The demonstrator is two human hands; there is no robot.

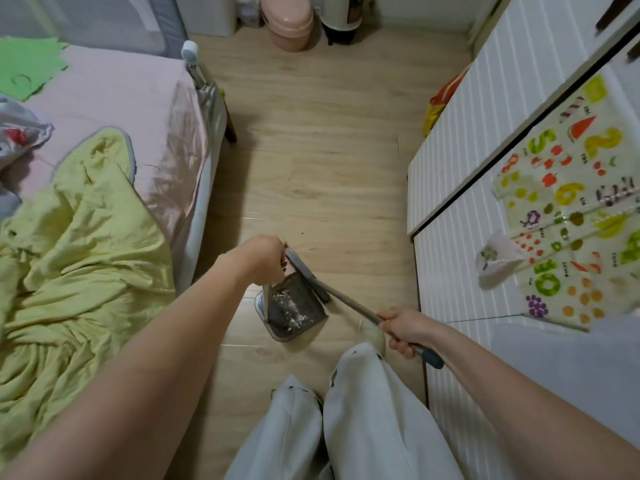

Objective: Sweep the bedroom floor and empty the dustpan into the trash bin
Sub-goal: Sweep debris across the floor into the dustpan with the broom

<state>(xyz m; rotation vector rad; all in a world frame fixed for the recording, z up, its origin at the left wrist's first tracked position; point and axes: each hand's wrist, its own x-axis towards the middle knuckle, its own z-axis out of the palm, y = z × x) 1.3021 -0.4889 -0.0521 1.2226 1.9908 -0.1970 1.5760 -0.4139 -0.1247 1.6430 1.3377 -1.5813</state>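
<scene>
View from our head camera, looking down the strip of wooden floor (311, 140) between the bed (114, 133) on our left and the white cabinet (460, 140) on our right. Our left hand (265, 259) is curled round the top of the dustpan's upright handle, holding the dustpan (294, 311) steady on the floor just in front of our feet. Our right hand (403, 329) is wrapped round the metal shaft of the broom (349, 304), near its blue end grip; the broom head lies at the far edge of the pan's mouth, touching it. Pale dust and lint already sit inside the pan, so we judge that at least one pile has been gathered. A few dark specks remain on the boards just beyond the pan, which suggests that the sweeping is not quite complete. The emptying step is not yet done: the pan is loaded and low, well apart from the pink lidded bin (289, 22) standing at the far end of the room, which we take to be the trash bin. What is left, then, is any last collecting, the carry across the room, and the tipping out.
</scene>
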